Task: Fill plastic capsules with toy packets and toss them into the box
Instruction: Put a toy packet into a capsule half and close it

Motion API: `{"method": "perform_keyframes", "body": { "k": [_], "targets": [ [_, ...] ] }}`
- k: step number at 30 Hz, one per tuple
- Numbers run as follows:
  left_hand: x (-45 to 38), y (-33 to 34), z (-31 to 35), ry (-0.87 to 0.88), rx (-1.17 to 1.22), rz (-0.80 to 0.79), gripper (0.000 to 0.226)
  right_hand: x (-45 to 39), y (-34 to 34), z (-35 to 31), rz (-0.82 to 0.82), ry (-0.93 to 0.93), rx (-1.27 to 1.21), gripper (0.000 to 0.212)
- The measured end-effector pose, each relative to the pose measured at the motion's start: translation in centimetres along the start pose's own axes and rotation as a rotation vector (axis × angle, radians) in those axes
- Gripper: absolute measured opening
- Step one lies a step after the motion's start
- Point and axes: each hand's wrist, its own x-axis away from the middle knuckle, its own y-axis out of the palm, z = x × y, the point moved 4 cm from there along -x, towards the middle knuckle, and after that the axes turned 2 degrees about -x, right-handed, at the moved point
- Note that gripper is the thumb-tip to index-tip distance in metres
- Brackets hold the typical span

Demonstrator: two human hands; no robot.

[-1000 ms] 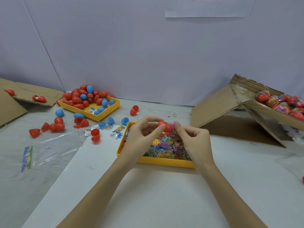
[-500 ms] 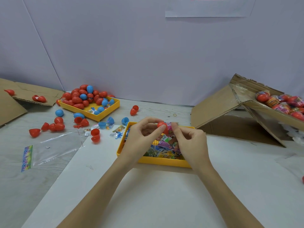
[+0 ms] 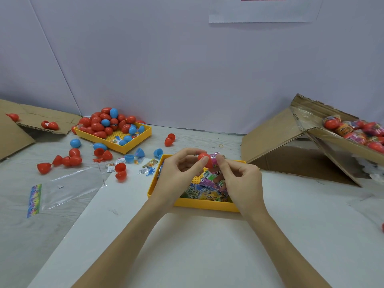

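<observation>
My left hand [image 3: 178,173] pinches a red capsule [image 3: 204,157] between thumb and fingers, above the near yellow tray [image 3: 204,204] of toy packets. My right hand [image 3: 242,179] pinches a pink toy packet [image 3: 214,159] and holds it against the capsule's right side. Part of the packet is hidden by the capsule and my fingers. At the right, the tilted cardboard box [image 3: 318,132] holds several filled red capsules.
A second yellow tray [image 3: 133,145] at the back left is heaped with red and blue capsules. Loose capsules and halves, small packets and a clear plastic bag [image 3: 68,188] lie on the table at the left. Flat cardboard [image 3: 41,119] lies at the far left.
Both hands have stayed over the near tray, shifting slightly left. My right fingers have worked the pink packet closer against the red capsule.
</observation>
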Motion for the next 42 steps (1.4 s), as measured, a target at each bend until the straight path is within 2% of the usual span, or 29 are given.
{"method": "perform_keyframes", "body": {
  "k": [12,19,23,28,32,34,37,42],
  "targets": [
    [0.0,0.1,0.1,0.013,0.020,0.005,0.024,-0.1,0.0,0.5,-0.021,0.016,-0.015,0.030],
    [0.0,-0.1,-0.1,0.012,0.032,0.011,0.023,0.1,0.3,0.4,-0.104,0.010,-0.003,0.017],
    [-0.1,-0.1,0.0,0.016,0.033,-0.007,0.026,-0.1,0.3,0.6,-0.134,0.028,0.022,0.024],
    [0.0,0.0,0.0,0.032,0.019,-0.012,0.027,-0.2,0.4,0.6,-0.176,0.042,0.007,0.024],
    [0.4,0.3,0.7,0.130,-0.004,-0.025,0.041,-0.5,0.1,0.2,-0.207,0.123,-0.114,0.025],
    [0.6,0.5,1.0,0.201,-0.094,-0.008,0.044,-0.7,-0.2,0.2,-0.204,0.169,-0.144,0.028],
    [0.9,0.9,1.3,0.281,-0.185,0.040,0.045,-0.7,-0.2,0.4,-0.249,0.210,-0.146,0.035],
    [0.9,0.5,1.4,0.321,-0.225,0.082,0.041,-0.8,0.2,0.3,-0.319,0.249,-0.178,0.039]
  ]
}}
